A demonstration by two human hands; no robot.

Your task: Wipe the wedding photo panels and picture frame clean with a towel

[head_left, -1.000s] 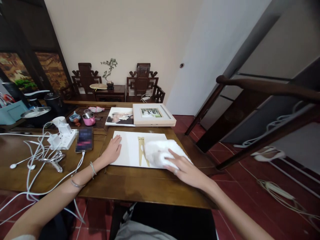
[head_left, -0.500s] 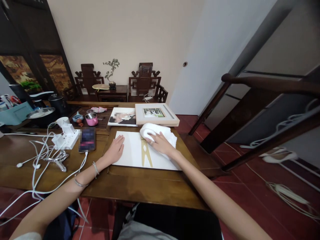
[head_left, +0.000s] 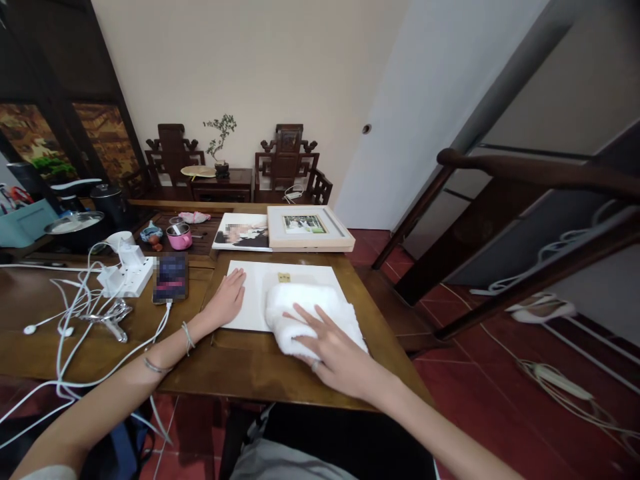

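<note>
The person sits at a dark wooden table [head_left: 240,373] with both arms stretched forward. The left hand [head_left: 227,300] lies flat, palm down and fingers together, on the left edge of a white board [head_left: 255,283] that rests flat on the tabletop; it grips nothing. The right hand [head_left: 333,353] is spread wide, fingers apart, pressed on top of a folded white towel [head_left: 300,307]. The towel covers the board's near right part and overhangs onto the bare wood. A small gold piece [head_left: 284,277] peeks out on the board just beyond the towel.

Past the board, a pale wooden picture frame [head_left: 306,228] lies beside a photo print [head_left: 243,235]. To the left sit a phone [head_left: 171,277], a white power strip [head_left: 127,277] with tangled white cables [head_left: 75,313], and a pink cup [head_left: 179,238] farther back.
</note>
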